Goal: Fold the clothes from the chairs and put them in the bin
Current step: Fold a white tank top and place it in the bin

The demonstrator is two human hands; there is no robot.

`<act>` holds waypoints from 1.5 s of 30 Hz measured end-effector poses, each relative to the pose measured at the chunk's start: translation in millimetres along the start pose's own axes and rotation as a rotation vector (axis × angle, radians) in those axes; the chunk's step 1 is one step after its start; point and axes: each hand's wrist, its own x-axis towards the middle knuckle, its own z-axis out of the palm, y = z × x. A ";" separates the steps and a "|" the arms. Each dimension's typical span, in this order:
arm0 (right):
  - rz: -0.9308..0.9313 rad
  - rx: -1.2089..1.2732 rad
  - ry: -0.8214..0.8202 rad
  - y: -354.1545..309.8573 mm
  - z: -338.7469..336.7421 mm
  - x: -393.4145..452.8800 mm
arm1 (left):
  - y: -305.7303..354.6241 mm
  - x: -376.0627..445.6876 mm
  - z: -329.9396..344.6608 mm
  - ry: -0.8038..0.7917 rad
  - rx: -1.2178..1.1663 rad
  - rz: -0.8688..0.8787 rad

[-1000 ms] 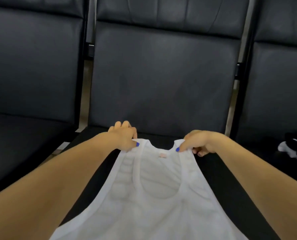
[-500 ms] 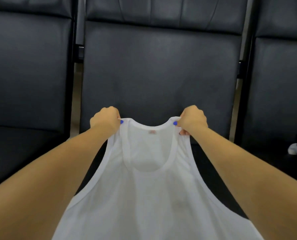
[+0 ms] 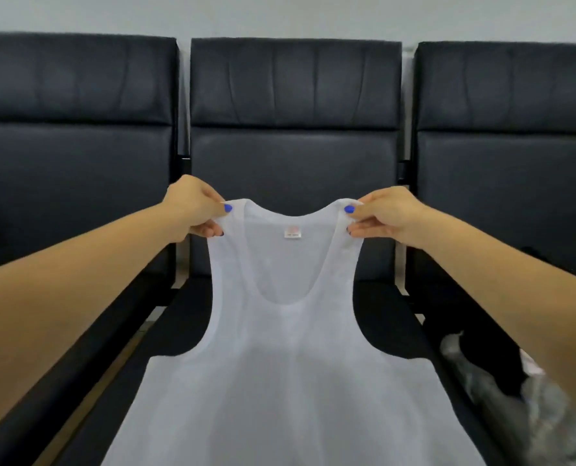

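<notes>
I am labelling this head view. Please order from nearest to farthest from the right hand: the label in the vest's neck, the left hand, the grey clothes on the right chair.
From the right hand:
1. Label, just to its left inside the vest's neck.
2. Left hand, across the neckline, on the other strap.
3. Grey clothes, low on the right chair.

My white tank top (image 3: pixel 293 381) runs off the bottom edge, hem unseen. Right of it, blurred grey clothing (image 3: pixel 528 408) is cut by the corner. Its neck label (image 3: pixel 292 231) is too small to read.
</notes>
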 end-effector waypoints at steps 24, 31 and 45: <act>0.136 -0.247 -0.402 85.1 -41.9 -304.3 | -70.2 -335.4 -62.3 -0.447 -0.138 -0.141; -0.160 -0.121 -0.141 70.7 -41.4 -302.1 | -56.4 -317.9 -73.1 -0.278 -0.311 0.026; 0.077 -0.370 -0.742 118.6 -43.2 -327.7 | -106.4 -320.0 -65.3 -0.936 -0.038 -0.007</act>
